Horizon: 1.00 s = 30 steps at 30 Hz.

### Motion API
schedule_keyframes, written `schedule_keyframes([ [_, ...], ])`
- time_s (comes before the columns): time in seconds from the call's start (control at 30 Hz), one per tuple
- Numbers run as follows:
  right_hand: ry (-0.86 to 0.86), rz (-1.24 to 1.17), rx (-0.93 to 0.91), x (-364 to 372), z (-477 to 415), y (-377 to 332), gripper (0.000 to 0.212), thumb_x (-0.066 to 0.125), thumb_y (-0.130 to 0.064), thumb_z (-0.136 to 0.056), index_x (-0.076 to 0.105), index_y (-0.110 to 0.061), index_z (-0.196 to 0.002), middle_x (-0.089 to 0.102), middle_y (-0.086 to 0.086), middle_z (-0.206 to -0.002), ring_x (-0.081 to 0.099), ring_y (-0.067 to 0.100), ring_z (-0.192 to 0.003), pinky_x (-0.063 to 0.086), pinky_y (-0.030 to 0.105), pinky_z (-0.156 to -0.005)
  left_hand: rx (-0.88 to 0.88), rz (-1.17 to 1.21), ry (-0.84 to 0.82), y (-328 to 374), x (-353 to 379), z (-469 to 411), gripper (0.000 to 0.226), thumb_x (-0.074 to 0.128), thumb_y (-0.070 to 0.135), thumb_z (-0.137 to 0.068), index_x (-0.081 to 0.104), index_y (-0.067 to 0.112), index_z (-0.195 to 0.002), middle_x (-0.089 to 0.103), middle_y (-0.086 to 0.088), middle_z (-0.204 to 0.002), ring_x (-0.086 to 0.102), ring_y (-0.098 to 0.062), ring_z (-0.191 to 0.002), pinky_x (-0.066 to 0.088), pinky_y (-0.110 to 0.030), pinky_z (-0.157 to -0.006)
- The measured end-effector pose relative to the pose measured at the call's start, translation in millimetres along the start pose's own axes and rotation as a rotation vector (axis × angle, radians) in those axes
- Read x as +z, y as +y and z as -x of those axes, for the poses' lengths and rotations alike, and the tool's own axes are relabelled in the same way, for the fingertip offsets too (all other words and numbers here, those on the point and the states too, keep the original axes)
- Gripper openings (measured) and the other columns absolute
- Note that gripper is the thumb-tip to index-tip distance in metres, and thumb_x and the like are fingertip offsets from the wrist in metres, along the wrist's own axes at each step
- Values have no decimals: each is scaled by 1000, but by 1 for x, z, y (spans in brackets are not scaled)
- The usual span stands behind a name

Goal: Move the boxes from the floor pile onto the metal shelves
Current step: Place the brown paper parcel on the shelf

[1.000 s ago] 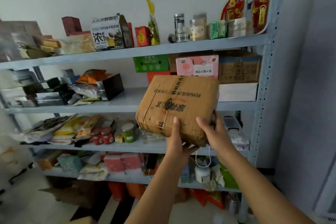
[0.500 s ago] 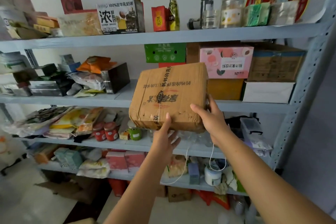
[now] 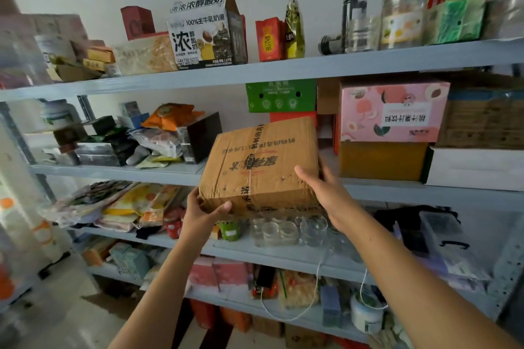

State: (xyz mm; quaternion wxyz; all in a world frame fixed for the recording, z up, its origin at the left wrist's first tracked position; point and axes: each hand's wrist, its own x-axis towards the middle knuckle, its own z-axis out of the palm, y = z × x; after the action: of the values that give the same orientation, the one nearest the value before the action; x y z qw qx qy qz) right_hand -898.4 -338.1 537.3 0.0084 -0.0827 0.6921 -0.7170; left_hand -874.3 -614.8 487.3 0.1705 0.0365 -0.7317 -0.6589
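Crumpled brown cardboard box (image 3: pixel 261 167) tilted at grey metal shelf (image 3: pixel 113 174) lip. Left hand (image 3: pixel 202 212) fingers clamp its 7 o'clock corner, right hand (image 3: pixel 326 193) its 3 o'clock edge. Level it, slide toward 12 o'clock.

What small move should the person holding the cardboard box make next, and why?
Probably slide the cardboard box forward onto the second shelf: left hand and right hand grip its near end, and a gap lies ahead between dark box and orange box.

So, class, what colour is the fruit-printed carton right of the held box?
Pink: the fruit-printed carton, head view.
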Motion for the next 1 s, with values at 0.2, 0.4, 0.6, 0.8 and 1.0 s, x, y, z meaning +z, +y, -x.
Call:
schedule_keyframes([
  [0.2,-14,83,-38,3,-34,7,95,78,-53,-73,23,-37,-150,55,-11,-132,55,6,-113,41,31,-97,-20,56,-102,-5,11,-39,95,82,21,-71,26,24,-147,46,-3,-138,51,-23,-125,55,-25,-81],
  [0.4,66,128,25,-8,-73,22,98,73,-60,-74,17,-40,-153,46,-10,-143,46,11,-123,38,32,-102,-41,78,-196,-19,30,-96,94,82,17,-73,24,24,-147,46,-4,-137,53,-21,-120,57,-20,-69],
  [0.6,286,358,74,-19,-113,41,83,64,-53,-87,25,-26,-155,27,1,-160,30,21,-144,30,41,-115,-11,55,-297,-36,61,-153,86,75,9,-83,21,29,-148,41,5,-132,56,-15,-109,61,-26,-66],
  [0.8,379,1033,-298,-24,-148,45,44,52,-36,-99,56,-13,-136,35,4,-156,21,17,-149,16,32,-118,155,-340,-353,-43,89,-200,68,72,38,-86,34,39,-143,19,2,-153,39,-31,-134,55,-44,-96],
  [1.0,96,1376,-162,-22,-180,40,58,45,-44,-100,30,-25,-152,19,-7,-162,11,10,-150,7,35,-122,615,-939,-271,-37,115,-223,79,63,66,-79,37,33,-147,17,-2,-163,2,-25,-153,3,-48,-122],
])
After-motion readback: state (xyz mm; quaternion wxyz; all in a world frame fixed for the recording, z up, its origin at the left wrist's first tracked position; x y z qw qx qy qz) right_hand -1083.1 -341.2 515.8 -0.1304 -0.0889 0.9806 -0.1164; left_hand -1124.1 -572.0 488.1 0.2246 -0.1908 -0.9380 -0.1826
